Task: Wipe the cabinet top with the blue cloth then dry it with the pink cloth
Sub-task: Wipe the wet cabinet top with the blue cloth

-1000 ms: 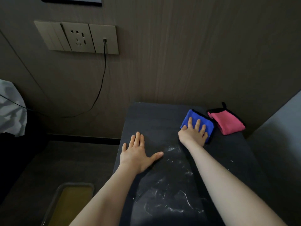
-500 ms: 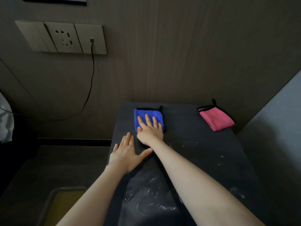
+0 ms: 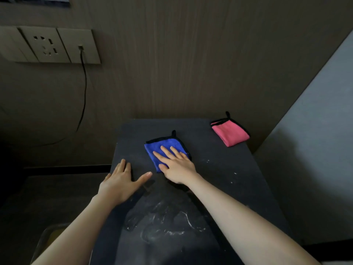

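Observation:
A dark cabinet top (image 3: 219, 169) runs away from me toward the wood wall. White smears and specks mark its near half. The folded blue cloth (image 3: 162, 148) with black edging lies flat near the middle. My right hand (image 3: 176, 165) presses down on it with fingers spread, covering its near right part. My left hand (image 3: 122, 183) rests flat and open on the cabinet's left edge, holding nothing. The folded pink cloth (image 3: 230, 131), also black-edged with a loop, sits untouched at the far right corner.
A wood-panelled wall stands behind the cabinet, with a socket panel (image 3: 51, 45) and a black cable (image 3: 84, 96) hanging from it. A pale grey surface (image 3: 313, 140) rises close on the right. A clear container (image 3: 47, 241) sits on the floor at lower left.
My right hand slid the blue cloth from the far right across to the left, then back toward the middle. My left hand stayed flat on the left edge.

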